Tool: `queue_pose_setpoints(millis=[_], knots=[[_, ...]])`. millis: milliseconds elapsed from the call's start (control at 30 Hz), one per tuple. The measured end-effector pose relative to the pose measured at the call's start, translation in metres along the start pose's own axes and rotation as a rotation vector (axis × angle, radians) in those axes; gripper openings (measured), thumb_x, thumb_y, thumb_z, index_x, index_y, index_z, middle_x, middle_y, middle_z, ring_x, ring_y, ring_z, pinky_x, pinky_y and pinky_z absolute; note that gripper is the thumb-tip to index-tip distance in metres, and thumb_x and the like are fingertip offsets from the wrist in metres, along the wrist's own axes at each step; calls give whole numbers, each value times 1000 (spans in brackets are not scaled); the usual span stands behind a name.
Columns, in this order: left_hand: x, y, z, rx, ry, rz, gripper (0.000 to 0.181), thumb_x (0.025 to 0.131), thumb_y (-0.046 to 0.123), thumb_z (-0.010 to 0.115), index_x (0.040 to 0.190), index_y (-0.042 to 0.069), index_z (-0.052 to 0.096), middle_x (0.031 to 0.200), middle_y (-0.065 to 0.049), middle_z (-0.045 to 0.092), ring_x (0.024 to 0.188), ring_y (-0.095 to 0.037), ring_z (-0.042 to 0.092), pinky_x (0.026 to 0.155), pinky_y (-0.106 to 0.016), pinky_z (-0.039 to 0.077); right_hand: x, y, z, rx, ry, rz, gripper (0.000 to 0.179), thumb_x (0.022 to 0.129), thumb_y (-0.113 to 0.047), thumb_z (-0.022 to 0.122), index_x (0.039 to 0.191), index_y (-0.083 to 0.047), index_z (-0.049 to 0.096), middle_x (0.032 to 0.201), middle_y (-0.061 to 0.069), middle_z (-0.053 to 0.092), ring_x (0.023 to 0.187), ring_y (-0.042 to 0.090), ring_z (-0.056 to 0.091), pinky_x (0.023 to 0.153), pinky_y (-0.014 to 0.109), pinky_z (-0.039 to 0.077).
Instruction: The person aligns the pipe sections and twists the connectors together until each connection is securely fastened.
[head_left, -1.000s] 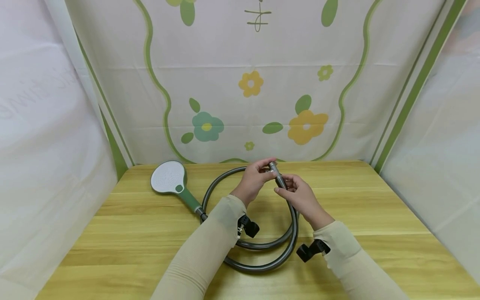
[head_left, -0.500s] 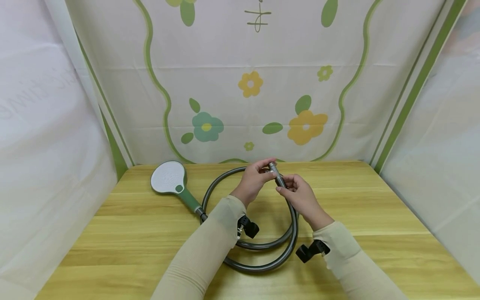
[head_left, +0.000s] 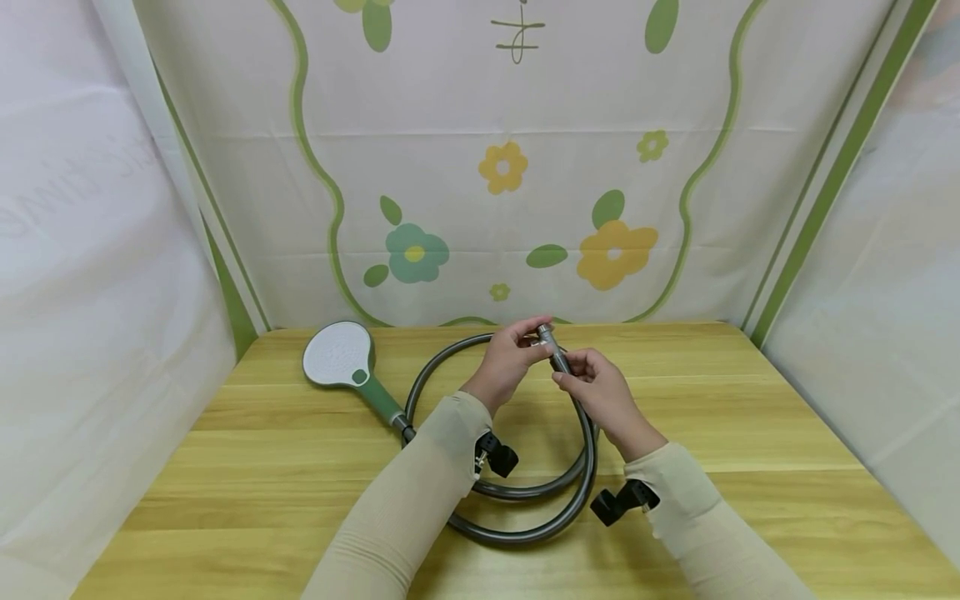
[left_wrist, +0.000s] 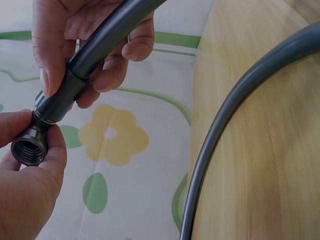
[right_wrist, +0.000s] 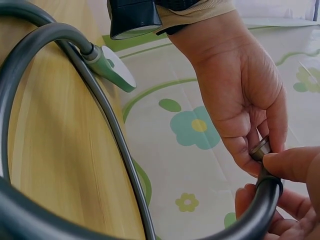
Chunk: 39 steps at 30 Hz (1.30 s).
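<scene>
My left hand (head_left: 504,367) pinches a threaded metal connector (left_wrist: 29,147) at the free end of a dark grey shower hose (head_left: 588,450). Just below it, my right hand (head_left: 606,400) holds the smooth end sleeve (left_wrist: 62,97) of that hose between thumb and fingers. In the left wrist view the connector's open mouth shows screw threads inside. This hose end is raised above the table, while the rest lies in loose loops. At the left lies a shower head (head_left: 339,354) with a white face and green handle, joined to the hose's other end.
The wooden table (head_left: 247,467) runs back to a white flowered cloth (head_left: 450,175). Cloth walls stand at the left (head_left: 90,275) and right (head_left: 885,300). Hose loops lie beneath both forearms, and each wrist carries a small black camera.
My right thumb has shifted slightly to the right on the hose sleeve. The left hand keeps its pinch on the connector; shower head and hose loops stay in place.
</scene>
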<state>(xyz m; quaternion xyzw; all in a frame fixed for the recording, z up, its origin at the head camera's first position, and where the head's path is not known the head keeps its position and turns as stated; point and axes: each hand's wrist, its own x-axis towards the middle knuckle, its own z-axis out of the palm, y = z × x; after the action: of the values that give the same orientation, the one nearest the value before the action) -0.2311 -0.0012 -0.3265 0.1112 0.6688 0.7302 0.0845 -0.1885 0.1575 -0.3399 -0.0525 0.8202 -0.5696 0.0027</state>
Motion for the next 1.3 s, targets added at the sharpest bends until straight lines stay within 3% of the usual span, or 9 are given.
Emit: queue_pose_setpoints(millis=[400,633,1000,1300], knots=[[1,-2,-1,9,9,-8,43,91,3,65,131,17,61,121,-3,59,107,-18,57,98,-37,47,0,1,1,51,-35,7,37,98,-19,57,129,3,52,113,16,61,97,24,60,85,32,50],[2,-2,-1,0,6,-8,42,91,3,65,130,18,62,120,-4,59,106,-18,57,98,-38,48,-1,-1,-1,66,-55,-2,39,99,-20,55,130,4,52,116,19,61,92,14,61,85,31,51],[2,-4,-4,-5,-9,0,42,91,3,65,131,15,61,121,-6,59,106,-18,57,96,-37,48,-1,-3,-1,89,-98,-4,37,102,-15,48,131,8,49,115,22,61,97,27,61,88,35,50],[3,-5,-4,-5,-4,-11,42,91,4,66,131,16,61,121,-5,59,106,-18,57,97,-37,48,1,1,-1,77,-110,11,39,102,-18,48,133,7,47,118,25,60,92,14,63,93,40,49]])
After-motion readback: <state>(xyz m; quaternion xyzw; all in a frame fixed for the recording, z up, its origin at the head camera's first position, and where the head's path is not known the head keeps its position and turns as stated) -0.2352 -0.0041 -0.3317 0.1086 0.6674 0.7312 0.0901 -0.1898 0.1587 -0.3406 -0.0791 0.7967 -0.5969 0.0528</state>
